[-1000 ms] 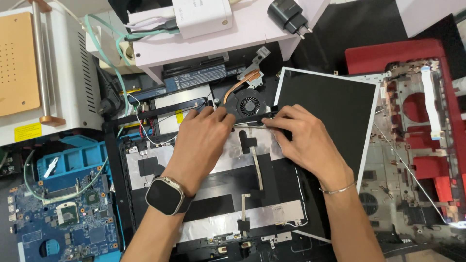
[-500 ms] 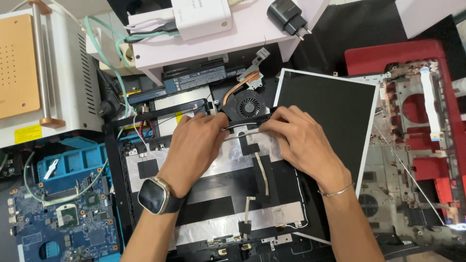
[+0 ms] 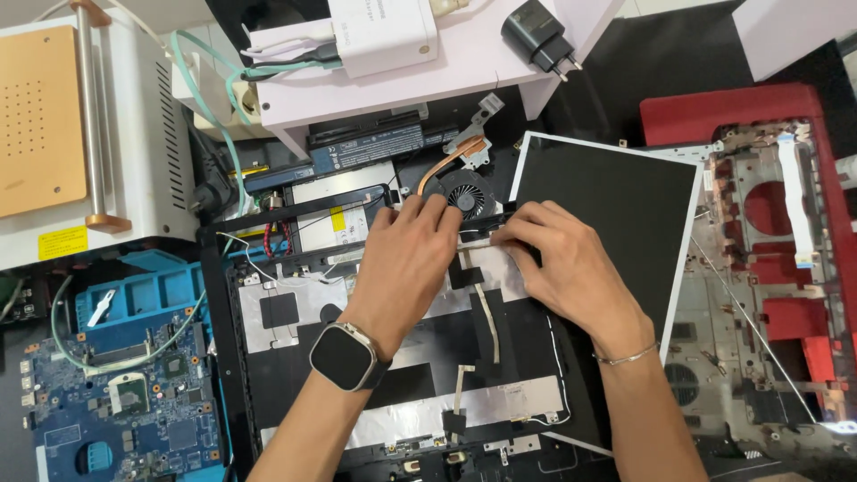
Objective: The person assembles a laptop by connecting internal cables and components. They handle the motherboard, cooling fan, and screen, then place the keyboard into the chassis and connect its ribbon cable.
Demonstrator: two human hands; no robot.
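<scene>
- Two hands work the far edge of the laptop lid shell [image 3: 303,375]: your left hand [image 3: 406,268] presses flat, grip closed on nothing.
- Your right hand [image 3: 558,263] pinches narrow on the foil strip [image 3: 486,268], near the cooling fan [image 3: 466,195].
- Done, by my judgement: the LCD panel [image 3: 616,223] lies out, to the right.
- Left: the foil and cables remain on the shell.

Shiny silver foil [image 3: 420,412] on matt black plastic lid [image 3: 522,353]; copper heat pipe [image 3: 444,162].
</scene>
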